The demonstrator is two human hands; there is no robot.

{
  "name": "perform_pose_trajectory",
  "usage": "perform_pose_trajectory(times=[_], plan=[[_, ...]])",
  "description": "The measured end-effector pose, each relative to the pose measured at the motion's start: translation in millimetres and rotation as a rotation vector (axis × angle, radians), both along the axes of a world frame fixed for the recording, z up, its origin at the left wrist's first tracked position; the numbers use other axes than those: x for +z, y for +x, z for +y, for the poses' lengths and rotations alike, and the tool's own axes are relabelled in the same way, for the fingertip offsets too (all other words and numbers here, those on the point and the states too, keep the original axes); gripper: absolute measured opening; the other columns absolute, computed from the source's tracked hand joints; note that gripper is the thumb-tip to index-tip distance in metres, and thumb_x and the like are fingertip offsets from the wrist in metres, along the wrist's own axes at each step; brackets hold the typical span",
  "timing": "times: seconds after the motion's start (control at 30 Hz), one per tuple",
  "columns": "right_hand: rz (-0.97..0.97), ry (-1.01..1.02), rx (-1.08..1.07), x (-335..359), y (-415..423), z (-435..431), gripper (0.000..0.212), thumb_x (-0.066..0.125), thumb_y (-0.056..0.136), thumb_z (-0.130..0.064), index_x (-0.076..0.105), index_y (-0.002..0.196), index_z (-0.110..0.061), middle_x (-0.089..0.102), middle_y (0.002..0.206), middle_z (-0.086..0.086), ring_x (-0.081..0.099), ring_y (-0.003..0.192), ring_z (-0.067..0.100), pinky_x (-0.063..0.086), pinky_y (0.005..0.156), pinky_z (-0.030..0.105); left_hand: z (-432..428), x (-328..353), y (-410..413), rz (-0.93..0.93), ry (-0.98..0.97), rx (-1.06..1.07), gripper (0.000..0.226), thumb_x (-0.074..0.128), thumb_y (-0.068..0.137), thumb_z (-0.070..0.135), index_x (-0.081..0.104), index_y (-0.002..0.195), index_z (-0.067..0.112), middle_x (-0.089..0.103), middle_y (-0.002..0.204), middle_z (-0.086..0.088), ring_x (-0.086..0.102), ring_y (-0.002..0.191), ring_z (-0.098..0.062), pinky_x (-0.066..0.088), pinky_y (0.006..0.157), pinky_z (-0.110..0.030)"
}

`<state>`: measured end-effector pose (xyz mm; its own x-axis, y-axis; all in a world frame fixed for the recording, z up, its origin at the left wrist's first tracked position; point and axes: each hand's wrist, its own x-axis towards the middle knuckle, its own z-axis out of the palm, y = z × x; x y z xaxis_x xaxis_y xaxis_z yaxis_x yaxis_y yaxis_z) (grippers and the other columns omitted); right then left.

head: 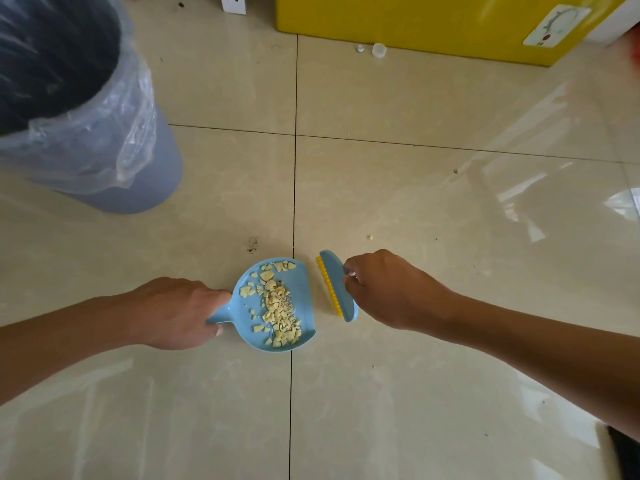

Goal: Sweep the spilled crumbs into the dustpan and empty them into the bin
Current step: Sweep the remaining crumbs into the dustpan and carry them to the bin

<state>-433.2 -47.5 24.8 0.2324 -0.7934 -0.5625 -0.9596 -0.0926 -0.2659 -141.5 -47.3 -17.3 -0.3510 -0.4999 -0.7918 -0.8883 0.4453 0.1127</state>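
A small light-blue dustpan (pixel 304 289) rests on the tiled floor, holding a heap of pale yellow crumbs (pixel 277 303). My left hand (pixel 176 313) grips its handle. Just right of the pan's open edge stands a blue brush with yellow bristles (pixel 337 287), bristles facing the pan; my right hand (pixel 384 289) holds it from the right. One stray crumb (pixel 370 237) lies on the floor beyond the brush. The grey bin (pixel 145 174), lined with a clear plastic bag, stands at the upper left, its mouth open.
A yellow box (pixel 415 26) stands against the far wall, with two small white caps (pixel 378 50) on the floor before it. A white wall socket (pixel 232 2) is at the top. Dark specks (pixel 252 244) mark the tile just above the dustpan.
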Motion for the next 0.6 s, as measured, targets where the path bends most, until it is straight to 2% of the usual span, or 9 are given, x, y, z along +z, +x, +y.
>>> perform_pose_trajectory(times=[0.17,0.27,0.37,0.43,0.5,0.6], plan=[[-0.002,0.001,-0.023,-3.7,-0.3,1.7,0.033,0.036,0.100,-0.025,0.066,0.097,-0.010,0.067,0.082,0.010,0.064,0.071,0.027,0.052,0.062,0.039,-2.4,-1.6,10.7,0.031,-0.006,0.025,0.029,0.047,0.097,0.053,0.035,0.082,0.032,0.049,0.077,0.009,0.049,0.067,-0.009,0.039,0.064,-0.028],[-0.018,0.009,-0.033,-4.7,-0.5,3.0,0.034,0.037,0.099,-0.026,0.066,0.096,-0.010,0.066,0.078,0.008,0.063,0.068,0.024,0.050,0.059,0.039,-4.0,-2.5,13.2,0.036,0.010,0.030,0.036,0.048,0.097,0.054,0.030,0.074,0.033,0.050,0.078,0.009,0.049,0.066,-0.008,0.040,0.064,-0.028],[-0.113,0.030,-0.108,-1.9,-2.4,1.3,0.030,0.041,0.099,-0.025,0.067,0.094,-0.012,0.060,0.067,-0.004,0.051,0.054,0.011,0.037,0.047,0.025,-7.6,-0.1,19.8,0.038,0.040,0.028,0.024,0.049,0.097,0.052,0.042,0.086,0.032,0.053,0.079,0.009,0.053,0.071,-0.011,0.047,0.073,-0.030],[-0.221,0.102,-0.175,-1.4,-3.1,0.4,0.025,0.046,0.099,-0.028,0.069,0.096,-0.020,0.056,0.065,-0.011,0.049,0.053,0.006,0.036,0.050,0.019,-10.8,1.8,28.4,0.032,0.061,0.028,0.024,0.050,0.096,0.051,0.050,0.100,0.028,0.057,0.081,0.008,0.058,0.076,-0.013,0.050,0.077,-0.031],[-0.294,0.204,-0.215,-7.1,-5.0,0.2,0.024,0.051,0.099,-0.031,0.073,0.098,-0.021,0.055,0.064,-0.012,0.049,0.054,0.004,0.039,0.054,0.018,-13.6,1.4,39.0,0.021,0.085,0.028,0.025,0.051,0.095,0.052,0.052,0.103,0.029,0.060,0.083,0.007,0.062,0.080,-0.012,0.051,0.078,-0.030],[-0.274,0.313,-0.208,-27.0,-10.6,-1.7,0.022,0.056,0.098,-0.033,0.075,0.103,-0.021,0.055,0.064,-0.019,0.051,0.058,-0.002,0.036,0.055,0.012,-14.3,-4.3,52.8,0.030,0.129,0.042,0.019,0.053,0.093,0.052,0.054,0.103,0.036,0.064,0.083,0.007,0.057,0.069,-0.006,0.051,0.075,-0.026]])
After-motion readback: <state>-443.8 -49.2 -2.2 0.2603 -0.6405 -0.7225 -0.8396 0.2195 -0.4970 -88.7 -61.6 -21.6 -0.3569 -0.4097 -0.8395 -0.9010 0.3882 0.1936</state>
